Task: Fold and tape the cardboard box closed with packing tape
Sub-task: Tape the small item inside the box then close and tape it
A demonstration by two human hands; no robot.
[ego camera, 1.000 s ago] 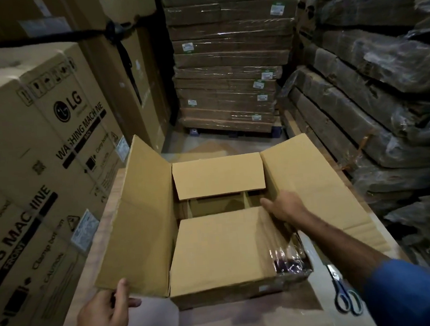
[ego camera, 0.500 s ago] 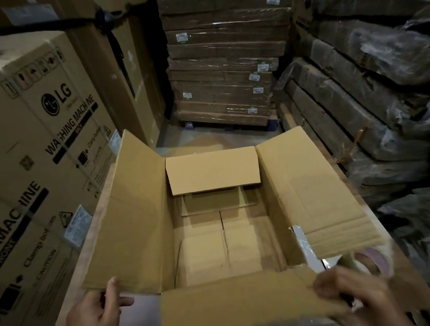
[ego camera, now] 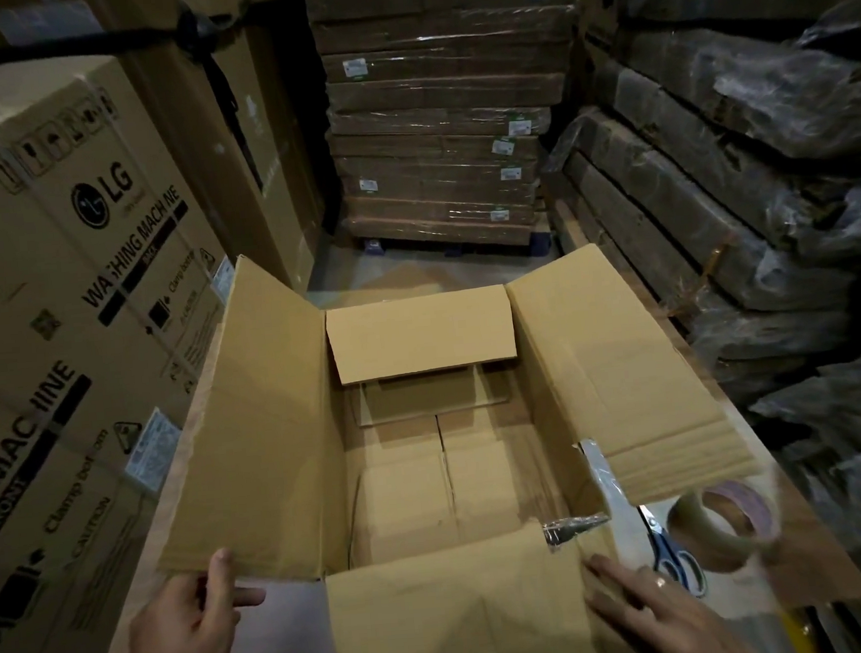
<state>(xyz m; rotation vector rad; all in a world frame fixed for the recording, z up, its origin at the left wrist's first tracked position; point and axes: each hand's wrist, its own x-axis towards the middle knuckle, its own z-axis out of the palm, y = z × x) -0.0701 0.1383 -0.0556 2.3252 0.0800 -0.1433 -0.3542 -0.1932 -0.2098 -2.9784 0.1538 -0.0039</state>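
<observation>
In the head view the cardboard box (ego camera: 475, 400) stood open. The left hand (ego camera: 185, 634) pinched the near corner of the left flap (ego camera: 252, 443), seemingly to fold it in. The right hand (ego camera: 657, 617) pressed flat, fingers straight, on the near flap (ego camera: 456, 613). The packing tape (ego camera: 691, 522) lay just right of the box.

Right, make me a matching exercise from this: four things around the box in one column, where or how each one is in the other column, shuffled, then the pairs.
Things:
1. left flap
2. far flap
3. scissors
4. near flap

States:
A. beside the tape roll, right of the box
B. pinched at its near edge by the left hand
C. under the flat right hand
D. folded in over the opening

Pairs: 1-B, 2-D, 3-A, 4-C
</observation>
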